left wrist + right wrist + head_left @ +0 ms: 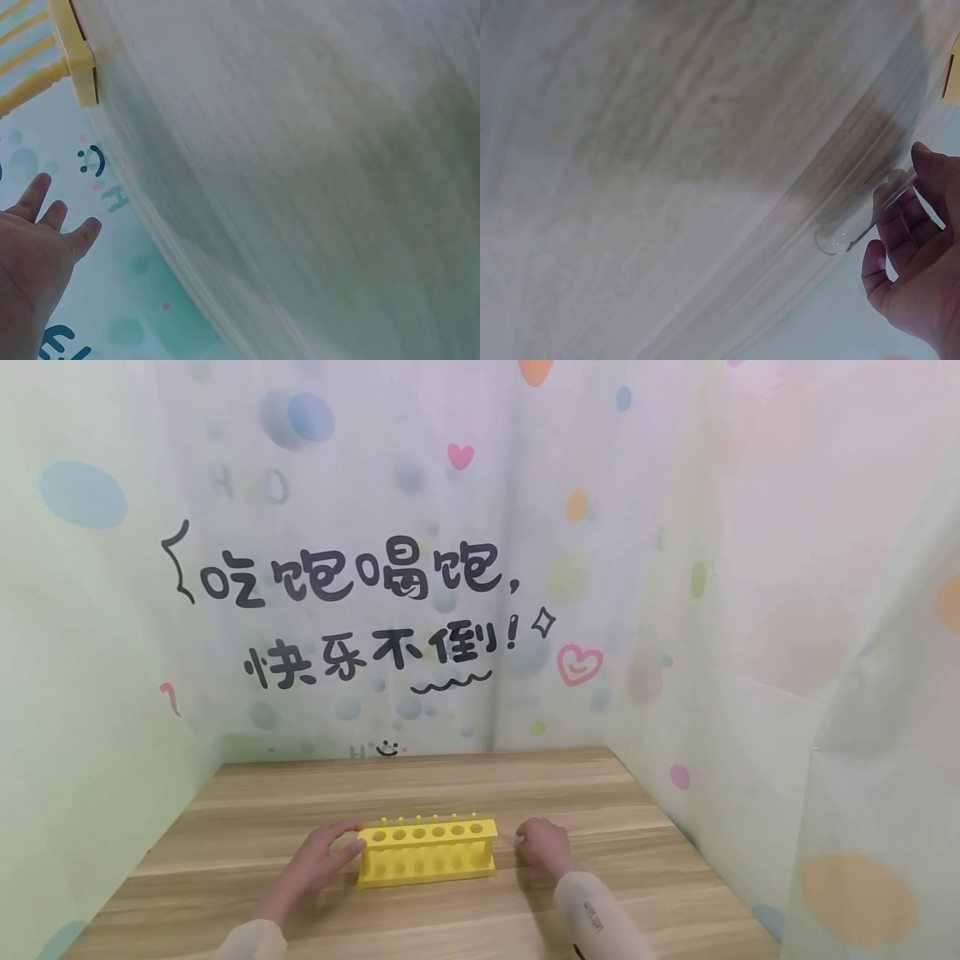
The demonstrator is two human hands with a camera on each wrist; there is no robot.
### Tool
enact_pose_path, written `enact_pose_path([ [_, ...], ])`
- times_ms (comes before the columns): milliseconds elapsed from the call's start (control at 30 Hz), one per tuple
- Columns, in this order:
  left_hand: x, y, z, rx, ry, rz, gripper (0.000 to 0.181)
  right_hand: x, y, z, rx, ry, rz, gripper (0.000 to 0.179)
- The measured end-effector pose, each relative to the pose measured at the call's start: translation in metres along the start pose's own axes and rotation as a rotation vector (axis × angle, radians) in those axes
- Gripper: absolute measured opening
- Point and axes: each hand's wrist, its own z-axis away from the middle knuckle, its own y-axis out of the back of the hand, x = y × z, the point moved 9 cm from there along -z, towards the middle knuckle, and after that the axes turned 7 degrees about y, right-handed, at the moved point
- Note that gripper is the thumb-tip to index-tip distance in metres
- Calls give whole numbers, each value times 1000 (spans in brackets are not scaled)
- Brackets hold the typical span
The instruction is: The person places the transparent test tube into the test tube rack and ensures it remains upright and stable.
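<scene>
A yellow test tube rack (427,860) with a row of round holes and pegs behind stands upright on the table. At its left end is my left hand (322,856), the thumb reaching to the rack's top corner. In the left wrist view the left hand's fingers (52,214) are extended and spread, and the rack's end (82,67) shows above them. My right hand (546,843) is to the right of the rack, apart from it. In the right wrist view the right hand (922,240) pinches a clear test tube (859,220) between thumb and fingers.
The wood-grain table (420,922) extends around the rack on all sides. A patterned curtain (420,485) with dark lettering hangs behind its far edge and along both sides. The rack's corner (952,79) shows at the right wrist view's edge.
</scene>
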Motion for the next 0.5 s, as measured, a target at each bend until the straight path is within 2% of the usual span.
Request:
enact_pose_path([
  [300, -2, -1, 0, -9, 14, 13, 49, 13, 4, 0, 5, -16, -39, 24],
  [500, -2, -1, 1, -12, 21, 16, 49, 19, 10, -5, 55, -6, -107, 26],
])
